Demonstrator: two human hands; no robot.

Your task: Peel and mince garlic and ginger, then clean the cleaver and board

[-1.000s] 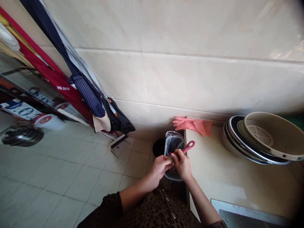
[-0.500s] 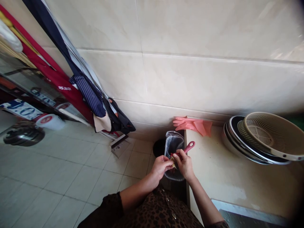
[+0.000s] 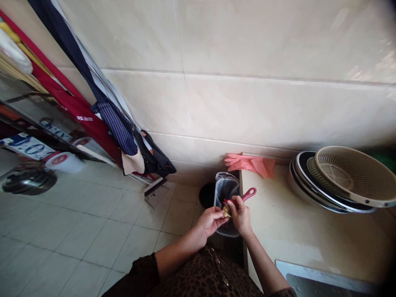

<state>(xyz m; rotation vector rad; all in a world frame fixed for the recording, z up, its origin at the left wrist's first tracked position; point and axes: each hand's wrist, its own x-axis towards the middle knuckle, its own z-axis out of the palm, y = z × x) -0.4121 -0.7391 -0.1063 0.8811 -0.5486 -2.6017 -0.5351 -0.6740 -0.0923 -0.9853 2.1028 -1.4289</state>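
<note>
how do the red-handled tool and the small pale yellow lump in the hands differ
The slim red-handled tool is longer than the small pale yellow lump. The tool's handle looks smooth and ends in a loop; the lump looks knobbly. The right hand grips the tool, while the left hand pinches the lump. Both are held over the dark plastic-lined bin.

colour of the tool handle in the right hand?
Dark red handle; shows best in the head view.
</note>
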